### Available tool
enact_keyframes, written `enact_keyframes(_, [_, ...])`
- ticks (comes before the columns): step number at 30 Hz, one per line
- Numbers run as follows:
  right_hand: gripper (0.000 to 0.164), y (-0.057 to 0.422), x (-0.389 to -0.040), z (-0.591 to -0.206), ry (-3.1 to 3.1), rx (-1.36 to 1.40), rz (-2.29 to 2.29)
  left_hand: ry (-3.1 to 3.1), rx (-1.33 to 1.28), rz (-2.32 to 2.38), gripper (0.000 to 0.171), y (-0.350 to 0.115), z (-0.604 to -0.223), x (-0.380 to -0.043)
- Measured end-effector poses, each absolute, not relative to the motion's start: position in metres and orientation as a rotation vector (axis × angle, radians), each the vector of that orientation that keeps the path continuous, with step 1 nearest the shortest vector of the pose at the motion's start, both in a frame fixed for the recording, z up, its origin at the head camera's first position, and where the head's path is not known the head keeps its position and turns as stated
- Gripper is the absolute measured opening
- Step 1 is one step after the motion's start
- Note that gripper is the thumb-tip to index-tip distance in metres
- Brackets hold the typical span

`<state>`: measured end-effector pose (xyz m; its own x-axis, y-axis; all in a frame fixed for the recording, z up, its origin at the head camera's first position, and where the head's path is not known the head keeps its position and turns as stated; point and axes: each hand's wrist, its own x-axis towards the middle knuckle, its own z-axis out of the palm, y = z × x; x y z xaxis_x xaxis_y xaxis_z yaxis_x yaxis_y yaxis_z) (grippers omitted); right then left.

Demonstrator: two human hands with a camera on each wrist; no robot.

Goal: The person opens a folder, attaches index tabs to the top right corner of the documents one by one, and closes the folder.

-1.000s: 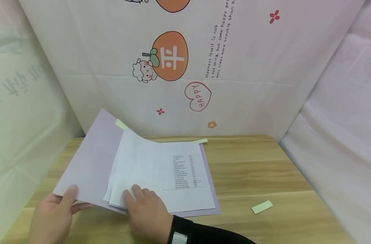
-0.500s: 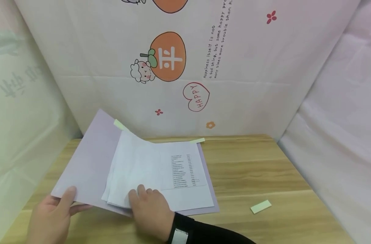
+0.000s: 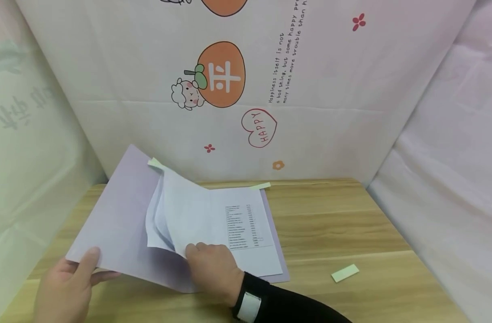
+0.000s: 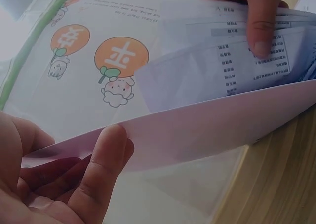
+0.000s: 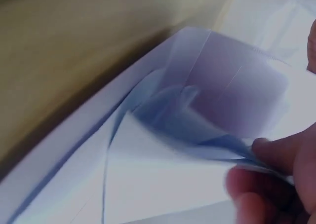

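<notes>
A lilac folder [image 3: 112, 224] lies on the table with its left cover raised at a slant. My left hand [image 3: 64, 287] grips that cover's lower left corner between thumb and fingers. Inside is a stack of white printed papers [image 3: 189, 206], and my right hand [image 3: 215, 269] pinches several sheets by their lower edge, bending them up and away from the cover. Thumb and fingers close on the bent sheets [image 5: 163, 174] in the right wrist view. Pale green strips stick out at the papers' top, a left strip [image 3: 156, 164] and a right strip [image 3: 260, 185].
A loose pale green strip [image 3: 344, 273] lies on the wooden table [image 3: 335, 224] to the right. Behind the table hangs a white printed cloth [image 3: 310, 134], and more cloth stands along both sides.
My right hand has moved slightly right and lifted the sheets' lower left edges, so they curl off the folder. My left hand keeps its hold on the cover.
</notes>
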<state>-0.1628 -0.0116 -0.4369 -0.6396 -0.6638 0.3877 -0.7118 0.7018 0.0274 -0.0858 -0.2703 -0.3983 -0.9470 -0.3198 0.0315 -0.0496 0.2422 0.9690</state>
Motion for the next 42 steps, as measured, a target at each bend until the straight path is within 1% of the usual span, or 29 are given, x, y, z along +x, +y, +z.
enact_keyframes(3, [0.031,-0.003,-0.168,-0.441,-2.398,1.06,0.216,-2.292,0.339,-1.775,0.053,-0.271,-0.399,-0.086])
enact_keyframes(7, [0.038,0.012,-0.175,-0.444,-2.273,1.06,0.305,-2.265,0.328,-1.788,0.054,-0.271,-0.4,-0.086])
enact_keyframes(9, [0.043,0.02,-0.177,-0.445,-2.261,1.04,0.36,-2.265,0.33,-1.782,0.054,-0.27,-0.399,-0.086])
enact_keyframes(13, [0.047,0.037,-0.178,-0.445,-2.294,0.988,0.447,-2.369,0.368,-1.651,0.055,-0.27,-0.397,-0.084])
enact_keyframes(17, [0.044,0.051,-0.176,-0.446,-2.353,0.939,0.508,-2.467,0.394,-1.526,0.055,-0.271,-0.396,-0.081])
enact_keyframes(19, [0.042,0.058,-0.175,-0.448,-2.364,0.909,0.551,-2.466,0.399,-1.541,0.055,-0.273,-0.397,-0.081])
enact_keyframes(25, [0.041,0.077,-0.173,-0.458,-2.279,0.84,0.681,-2.452,0.559,-1.574,0.064,-0.278,-0.401,-0.081])
enact_keyframes(27, [0.04,0.084,-0.174,-0.461,-2.25,0.827,0.719,-2.444,0.565,-1.583,0.064,-0.279,-0.402,-0.082])
enact_keyframes(31, [0.025,0.099,-0.174,-0.462,-2.245,0.783,0.812,-2.466,0.557,-1.56,0.065,-0.278,-0.404,-0.083])
enact_keyframes(33, [0.021,0.106,-0.173,-0.46,-2.269,0.734,0.864,-2.48,0.563,-1.547,0.066,-0.278,-0.404,-0.083])
enact_keyframes(35, [0.023,0.113,-0.171,-0.459,-2.289,0.677,0.889,-2.485,0.574,-1.543,0.066,-0.278,-0.405,-0.083])
enact_keyframes(37, [0.031,0.12,-0.168,-0.457,-2.328,0.631,0.909,-2.486,0.567,-1.549,0.066,-0.277,-0.404,-0.083])
enact_keyframes(39, [0.036,0.126,-0.166,-0.455,-2.359,0.609,0.894,-2.506,0.553,-1.531,0.065,-0.276,-0.403,-0.084])
enact_keyframes(42, [0.028,0.134,-0.163,-0.454,-2.407,0.6,0.889,-2.552,0.531,-1.492,0.065,-0.277,-0.399,-0.083])
